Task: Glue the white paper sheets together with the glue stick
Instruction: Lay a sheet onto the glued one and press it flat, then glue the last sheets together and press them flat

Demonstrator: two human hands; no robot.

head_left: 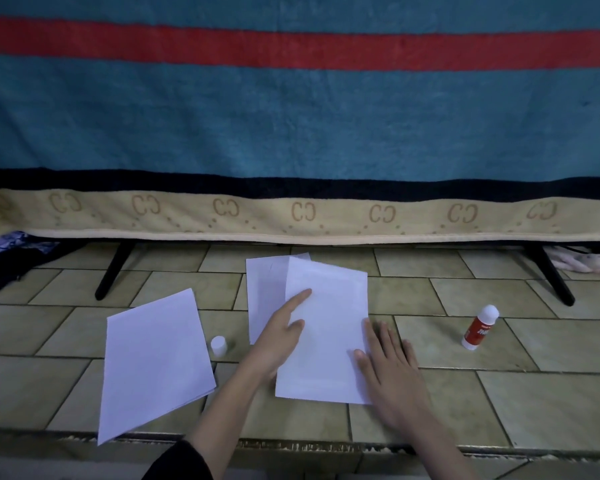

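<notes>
Two sheets [323,327] on tiled floor [499,393]

On the floor [499,386] ahead of me, the top sheet [326,334] lies over a lower sheet [264,292] that juts out to its left. My left hand [278,341] rests on both; my right hand [388,368] presses the top sheet's right edge. A separate stack of sheets [156,362] lies further left, the cap [219,345] between. The glue stick [480,327] lies well right. The blanket [291,133] hangs behind.
</notes>
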